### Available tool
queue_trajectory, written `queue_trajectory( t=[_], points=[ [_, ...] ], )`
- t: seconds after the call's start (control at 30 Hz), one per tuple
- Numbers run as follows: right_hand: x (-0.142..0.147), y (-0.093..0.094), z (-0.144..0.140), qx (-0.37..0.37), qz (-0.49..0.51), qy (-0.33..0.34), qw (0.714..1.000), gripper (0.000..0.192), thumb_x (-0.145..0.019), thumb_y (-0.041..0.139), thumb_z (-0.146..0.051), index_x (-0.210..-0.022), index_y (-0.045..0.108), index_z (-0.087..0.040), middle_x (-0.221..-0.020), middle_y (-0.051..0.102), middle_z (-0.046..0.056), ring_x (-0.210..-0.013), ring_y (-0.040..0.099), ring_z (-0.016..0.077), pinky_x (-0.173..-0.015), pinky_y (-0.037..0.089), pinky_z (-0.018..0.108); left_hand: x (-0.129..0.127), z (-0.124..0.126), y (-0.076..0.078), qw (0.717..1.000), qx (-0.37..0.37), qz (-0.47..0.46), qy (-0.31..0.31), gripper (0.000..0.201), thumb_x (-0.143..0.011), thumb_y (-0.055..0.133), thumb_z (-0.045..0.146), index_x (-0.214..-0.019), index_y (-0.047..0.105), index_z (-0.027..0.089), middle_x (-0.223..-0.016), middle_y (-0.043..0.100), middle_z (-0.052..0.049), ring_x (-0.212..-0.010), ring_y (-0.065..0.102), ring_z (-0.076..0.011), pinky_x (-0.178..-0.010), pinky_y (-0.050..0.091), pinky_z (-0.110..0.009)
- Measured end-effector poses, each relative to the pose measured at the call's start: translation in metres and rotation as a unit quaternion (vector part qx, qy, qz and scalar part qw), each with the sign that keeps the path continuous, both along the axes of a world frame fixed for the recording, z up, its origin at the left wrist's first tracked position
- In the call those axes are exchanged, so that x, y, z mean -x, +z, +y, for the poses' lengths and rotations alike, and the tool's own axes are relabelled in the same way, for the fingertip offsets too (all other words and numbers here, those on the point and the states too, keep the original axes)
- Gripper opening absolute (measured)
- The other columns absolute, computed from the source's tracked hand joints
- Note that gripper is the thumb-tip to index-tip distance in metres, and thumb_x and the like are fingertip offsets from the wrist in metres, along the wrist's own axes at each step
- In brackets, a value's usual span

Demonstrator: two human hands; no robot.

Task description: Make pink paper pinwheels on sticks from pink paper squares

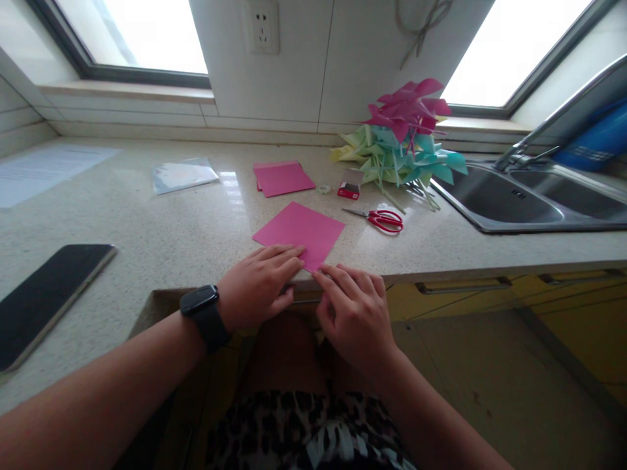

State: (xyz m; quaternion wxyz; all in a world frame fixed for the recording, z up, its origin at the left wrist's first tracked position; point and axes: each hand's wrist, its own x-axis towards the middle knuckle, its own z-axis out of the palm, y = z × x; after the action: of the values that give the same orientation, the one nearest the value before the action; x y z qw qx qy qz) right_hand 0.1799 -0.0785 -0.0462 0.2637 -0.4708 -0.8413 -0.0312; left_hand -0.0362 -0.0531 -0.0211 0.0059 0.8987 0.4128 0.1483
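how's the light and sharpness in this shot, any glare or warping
Head view: both windows are blown out to white, with a pale glare patch on the counter; the pink paper and both hands, left hand and right hand, are fairly sharp but dim below the counter edge; wide-lens warping bends the sink and window frames toward the corners.

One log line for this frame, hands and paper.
left hand: flat on pink paper near corner | right hand: fingertips at same corner | scissors: untouched, right of paper
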Motion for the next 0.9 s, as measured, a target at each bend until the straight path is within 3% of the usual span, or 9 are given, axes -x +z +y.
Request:
queue_trajectory(
  t=[0.47, 0.9],
  points=[
    [0.0036, -0.0002, -0.0006, -0.016, -0.02, -0.012, 1.0, 0.04, -0.093, 0.056, -0.021, -0.132, 0.065, -0.024, -0.132, 0.069, 0.001, -0.118, 0.055, 0.0298, -0.099, 0.035, 0.051, 0.0003, 0.0004, -0.0009, 1.0, -0.005, -0.006, -0.003, 0.037, -0.085, 0.061, 0.018, -0.122, 0.061, 0.014, -0.146, 0.056, -0.016, -0.132, 0.053, -0.0321, -0.111, 0.045, -0.051],
    [0.0088, 0.0061, 0.003, 0.012, -0.077, -0.043, 0.996, 0.048, -0.093, 0.056, -0.024, -0.14, 0.059, -0.028, -0.132, 0.063, 0.007, -0.11, 0.052, 0.0305, -0.092, 0.033, 0.05, -0.0001, 0.0002, -0.0017, 1.0, -0.008, -0.004, 0.0, 0.04, -0.086, 0.061, 0.019, -0.125, 0.061, 0.013, -0.147, 0.057, -0.015, -0.133, 0.053, -0.0319, -0.113, 0.044, -0.049]
  ],
)
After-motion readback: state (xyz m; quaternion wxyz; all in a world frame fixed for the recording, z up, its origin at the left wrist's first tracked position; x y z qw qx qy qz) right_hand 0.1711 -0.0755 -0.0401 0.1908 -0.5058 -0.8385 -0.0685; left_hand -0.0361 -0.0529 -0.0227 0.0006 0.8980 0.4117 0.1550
